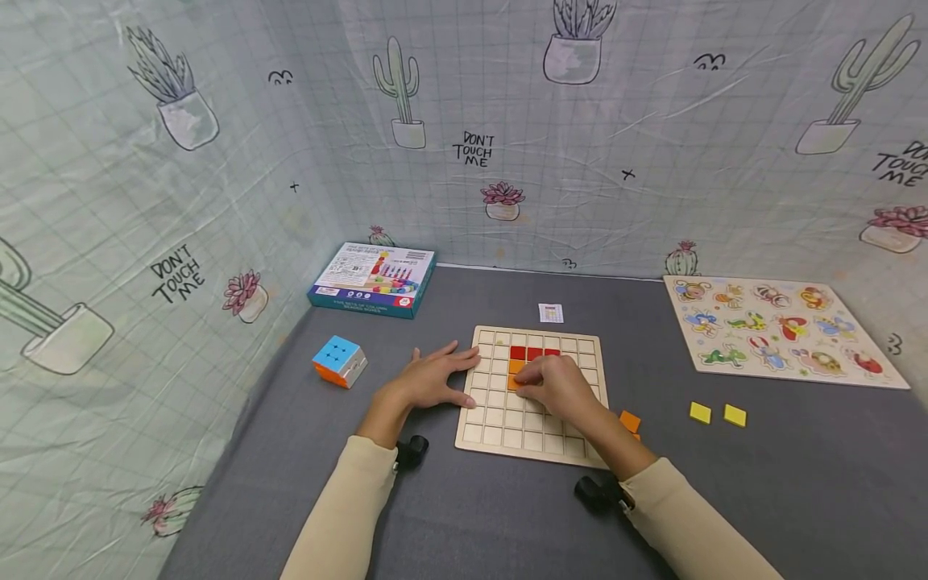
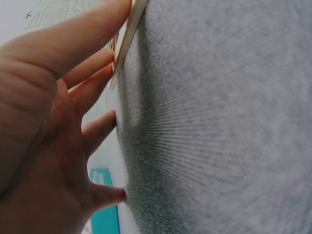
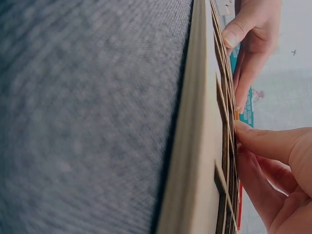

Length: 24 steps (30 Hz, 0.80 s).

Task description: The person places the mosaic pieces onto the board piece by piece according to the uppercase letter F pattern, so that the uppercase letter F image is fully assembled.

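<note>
Left hand (image 1: 433, 377): fingers spread, thumb touching the wooden board (image 1: 493, 417) to its right; a light brace should stop drift | orange tile (image 1: 512, 383): on the board, seemingly pinched at the right hand's (image 1: 561, 388) fingertips; best seated square, then pressed flat | spare orange tiles (image 1: 629, 420) beside that hand; yellow tiles (image 1: 700, 412) further right

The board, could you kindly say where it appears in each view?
Head: the board, below and right of centre.
Left wrist: board edge at top, left of centre.
Right wrist: the board, running top to bottom, right of centre.
Landmark in all three: left hand.
</note>
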Each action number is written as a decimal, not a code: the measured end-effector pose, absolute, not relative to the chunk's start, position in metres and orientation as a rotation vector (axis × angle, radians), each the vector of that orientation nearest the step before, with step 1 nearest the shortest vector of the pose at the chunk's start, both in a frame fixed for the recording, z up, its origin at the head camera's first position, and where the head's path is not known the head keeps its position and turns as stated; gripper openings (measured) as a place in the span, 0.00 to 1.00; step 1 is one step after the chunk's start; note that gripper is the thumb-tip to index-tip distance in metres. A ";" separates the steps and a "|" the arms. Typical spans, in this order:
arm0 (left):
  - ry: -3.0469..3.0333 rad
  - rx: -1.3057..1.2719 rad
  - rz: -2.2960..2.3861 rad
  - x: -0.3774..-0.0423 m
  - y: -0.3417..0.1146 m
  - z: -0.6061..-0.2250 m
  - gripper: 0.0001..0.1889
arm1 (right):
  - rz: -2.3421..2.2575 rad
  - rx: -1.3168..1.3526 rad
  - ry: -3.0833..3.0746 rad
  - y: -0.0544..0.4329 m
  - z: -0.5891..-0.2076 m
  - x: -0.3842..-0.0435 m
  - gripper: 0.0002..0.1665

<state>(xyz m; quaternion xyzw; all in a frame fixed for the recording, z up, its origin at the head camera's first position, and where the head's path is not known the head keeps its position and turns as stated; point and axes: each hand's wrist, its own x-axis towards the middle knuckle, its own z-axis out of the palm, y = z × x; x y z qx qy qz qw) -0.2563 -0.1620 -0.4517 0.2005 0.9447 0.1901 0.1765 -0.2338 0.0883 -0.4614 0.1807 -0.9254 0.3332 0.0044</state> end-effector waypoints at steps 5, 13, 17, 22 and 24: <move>2.674 0.575 0.544 -0.256 -0.162 -0.452 0.44 | 1.038 0.584 -2.890 0.088 -0.461 -0.234 0.10; 2.678 0.573 0.534 -0.257 -0.163 -0.454 0.43 | 1.031 0.608 -2.895 0.088 -0.459 -0.232 0.11; 2.675 0.571 0.545 -0.257 -0.163 -0.454 0.43 | 1.068 0.599 -2.919 0.089 -0.458 -0.232 0.12; 2.673 0.572 0.540 -0.258 -0.163 -0.454 0.43 | 1.074 0.643 -2.951 0.094 -0.456 -0.235 0.12; 2.670 0.574 0.533 -0.258 -0.163 -0.454 0.44 | 1.098 0.668 -2.955 0.098 -0.456 -0.236 0.12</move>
